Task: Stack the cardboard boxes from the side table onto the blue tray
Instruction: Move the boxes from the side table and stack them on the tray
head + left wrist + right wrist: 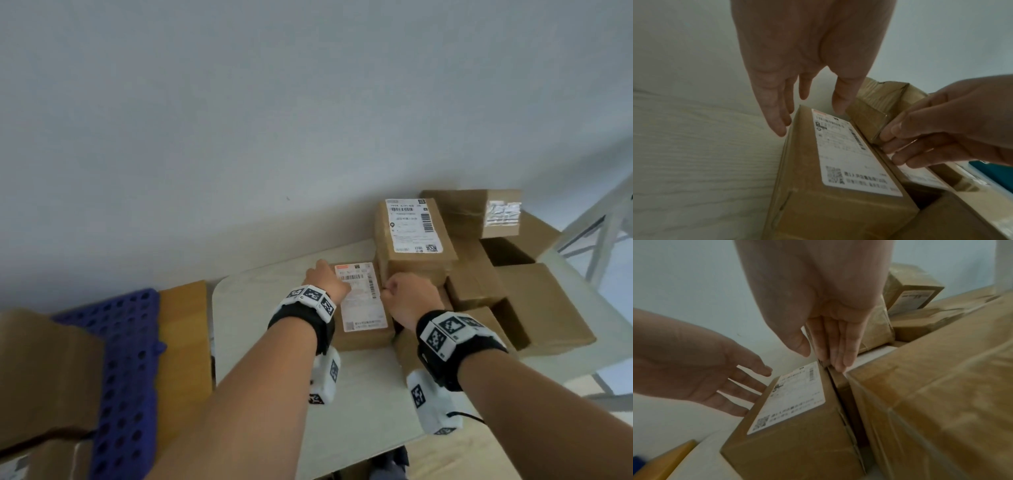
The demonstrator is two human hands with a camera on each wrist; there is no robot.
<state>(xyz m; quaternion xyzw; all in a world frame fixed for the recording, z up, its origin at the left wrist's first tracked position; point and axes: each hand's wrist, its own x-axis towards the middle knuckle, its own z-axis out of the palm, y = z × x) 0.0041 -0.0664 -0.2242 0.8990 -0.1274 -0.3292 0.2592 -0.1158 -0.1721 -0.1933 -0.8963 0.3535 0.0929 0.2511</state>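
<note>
A cardboard box with a white label (363,305) lies on the white side table (274,342), at the left of a pile of boxes (479,274). My left hand (322,270) is at the box's far left edge, fingers (777,120) straight and spread along its left side, thumb above the top. My right hand (394,291) is at the box's right edge. Its straight fingers (836,352) reach down into the gap between this box and its neighbour (931,394). The blue perforated tray (126,359) stands at the left with a cardboard box (44,370) on it.
A yellow-brown board or carton (185,335) stands between the tray and the table. A labelled box (411,233) and a taped one (479,212) top the pile. The grey wall runs close behind. A white frame (603,233) stands at the far right.
</note>
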